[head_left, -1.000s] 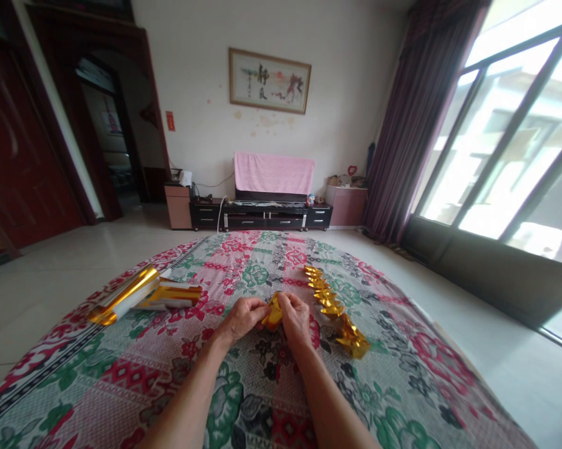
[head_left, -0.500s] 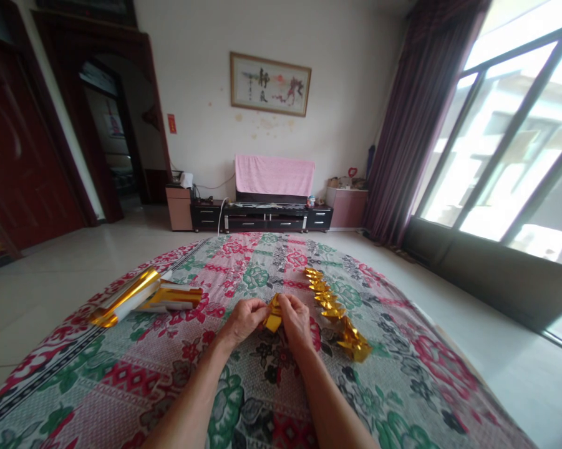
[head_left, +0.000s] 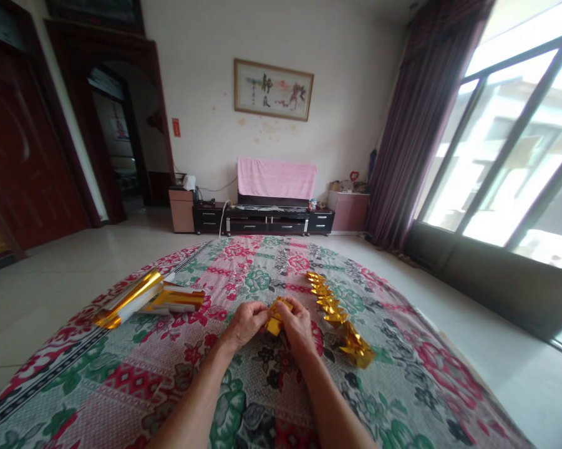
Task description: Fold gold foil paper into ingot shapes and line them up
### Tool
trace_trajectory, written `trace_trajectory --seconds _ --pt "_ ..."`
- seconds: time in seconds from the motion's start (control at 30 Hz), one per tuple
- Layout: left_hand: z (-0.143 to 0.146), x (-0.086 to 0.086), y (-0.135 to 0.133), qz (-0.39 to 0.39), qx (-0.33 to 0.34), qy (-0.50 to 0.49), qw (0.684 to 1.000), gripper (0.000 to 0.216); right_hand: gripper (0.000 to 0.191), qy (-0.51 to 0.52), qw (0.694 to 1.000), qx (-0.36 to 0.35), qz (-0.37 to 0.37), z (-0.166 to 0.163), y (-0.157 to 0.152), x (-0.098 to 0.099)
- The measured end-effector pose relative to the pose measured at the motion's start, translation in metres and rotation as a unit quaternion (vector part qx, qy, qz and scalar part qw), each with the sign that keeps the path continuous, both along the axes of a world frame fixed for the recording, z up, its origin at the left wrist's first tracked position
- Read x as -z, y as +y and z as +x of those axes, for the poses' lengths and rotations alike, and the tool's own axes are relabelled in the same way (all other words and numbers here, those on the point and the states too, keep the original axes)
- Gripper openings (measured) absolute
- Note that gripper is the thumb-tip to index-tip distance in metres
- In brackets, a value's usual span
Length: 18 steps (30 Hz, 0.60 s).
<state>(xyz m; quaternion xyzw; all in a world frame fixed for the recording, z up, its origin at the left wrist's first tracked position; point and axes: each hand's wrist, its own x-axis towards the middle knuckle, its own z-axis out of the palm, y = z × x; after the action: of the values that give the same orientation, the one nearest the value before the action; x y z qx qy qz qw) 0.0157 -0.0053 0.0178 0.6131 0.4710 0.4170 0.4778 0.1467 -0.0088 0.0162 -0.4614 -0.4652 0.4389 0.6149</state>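
Both of my hands meet over the flowered cloth (head_left: 121,380) in front of me. My left hand (head_left: 247,323) and my right hand (head_left: 298,323) are closed on a small piece of gold foil paper (head_left: 276,317), pinching it from either side. Just to the right of my right hand a row of several folded gold foil pieces (head_left: 334,312) runs away from me across the cloth. To the far left a loose stack of gold foil sheets (head_left: 145,298) lies flat.
The cloth covers a wide low surface with pale tiled floor (head_left: 51,280) around it. A dark TV cabinet (head_left: 266,219) with a pink towel (head_left: 276,178) stands at the far wall. Large windows (head_left: 509,162) and a dark curtain (head_left: 416,125) fill the right side.
My hands have stayed together on the gold piece, working it slightly; it now sits flatter between my fingers. The view has tilted a little.
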Motion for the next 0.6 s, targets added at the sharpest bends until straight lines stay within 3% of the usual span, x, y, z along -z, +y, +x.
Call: trace_trajectory --seconds 0.6 --pt "0.0018 -0.0030 -0.0020 0.004 0.010 -0.008 1.000 0.031 0.039 0.060 0.998 -0.015 0.001 -0.0025 0.0065 0.0091"
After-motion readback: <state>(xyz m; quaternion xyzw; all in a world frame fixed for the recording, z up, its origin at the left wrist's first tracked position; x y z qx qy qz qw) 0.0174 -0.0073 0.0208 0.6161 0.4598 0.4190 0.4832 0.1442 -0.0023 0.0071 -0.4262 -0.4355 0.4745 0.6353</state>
